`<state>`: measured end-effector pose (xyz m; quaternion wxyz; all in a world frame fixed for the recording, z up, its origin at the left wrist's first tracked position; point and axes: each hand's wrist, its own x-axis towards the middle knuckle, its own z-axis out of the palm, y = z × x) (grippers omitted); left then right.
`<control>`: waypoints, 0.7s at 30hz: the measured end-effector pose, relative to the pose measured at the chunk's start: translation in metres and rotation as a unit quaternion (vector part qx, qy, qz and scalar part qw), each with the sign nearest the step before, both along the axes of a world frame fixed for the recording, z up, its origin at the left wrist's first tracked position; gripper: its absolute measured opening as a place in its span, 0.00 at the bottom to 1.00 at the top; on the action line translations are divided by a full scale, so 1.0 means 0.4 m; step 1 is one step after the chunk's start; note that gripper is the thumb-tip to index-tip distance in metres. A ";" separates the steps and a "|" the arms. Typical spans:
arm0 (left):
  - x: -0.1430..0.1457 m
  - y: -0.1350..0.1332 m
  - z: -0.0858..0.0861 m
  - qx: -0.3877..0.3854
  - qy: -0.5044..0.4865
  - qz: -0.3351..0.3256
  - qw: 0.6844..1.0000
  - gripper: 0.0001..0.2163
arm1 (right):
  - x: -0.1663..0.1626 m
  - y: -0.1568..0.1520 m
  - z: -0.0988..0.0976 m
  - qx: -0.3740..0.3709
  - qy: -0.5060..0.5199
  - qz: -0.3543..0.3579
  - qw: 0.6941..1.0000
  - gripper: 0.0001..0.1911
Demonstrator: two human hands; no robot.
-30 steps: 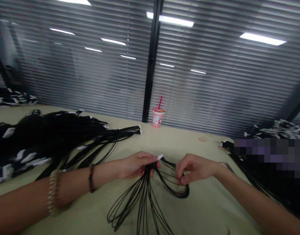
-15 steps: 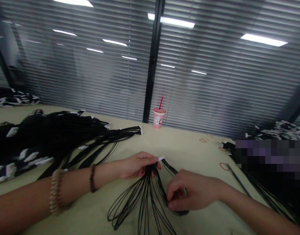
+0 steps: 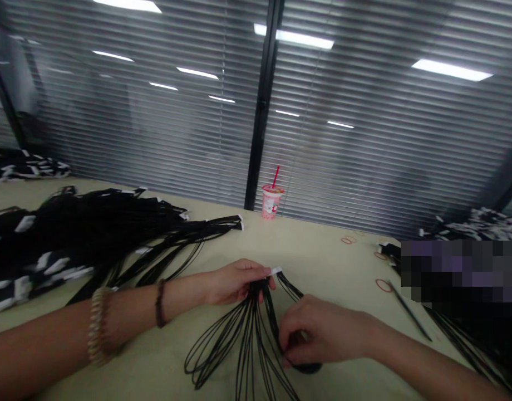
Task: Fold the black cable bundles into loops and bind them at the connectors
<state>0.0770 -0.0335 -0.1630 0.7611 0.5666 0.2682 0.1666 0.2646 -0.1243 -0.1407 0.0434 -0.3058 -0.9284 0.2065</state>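
Note:
A fanned bundle of thin black cables hangs in loops over the pale table. My left hand is closed around its gathered top, thumb uppermost. A small white end piece sticks out beside the left thumb tip. My right hand is closed in a pinch on the right-hand strands of the same bundle. A dark loop of cable shows below the right fingers, whose tips are partly hidden.
Black cable bundles with white ends are heaped on the left. Another dark pile lies at the right, partly pixelated. Rubber bands and a dark thin stick lie right of my hand. A pink cup with straw stands before the blinds.
My right hand has shifted slightly left and down along the strands, its fingers drawn closer together. My left hand keeps its hold on the bundle.

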 end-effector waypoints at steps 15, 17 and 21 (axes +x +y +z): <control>0.001 -0.002 0.004 0.010 -0.002 -0.004 1.000 0.16 | 0.025 0.008 0.023 0.002 -0.029 0.062 0.998 0.11; 0.000 -0.003 0.006 0.008 0.000 -0.010 1.000 0.16 | 0.037 0.022 0.025 -0.055 -0.018 0.050 0.997 0.14; -0.001 -0.001 0.006 0.003 0.005 0.003 1.000 0.17 | 0.050 0.044 0.016 -0.109 -0.001 0.010 0.994 0.16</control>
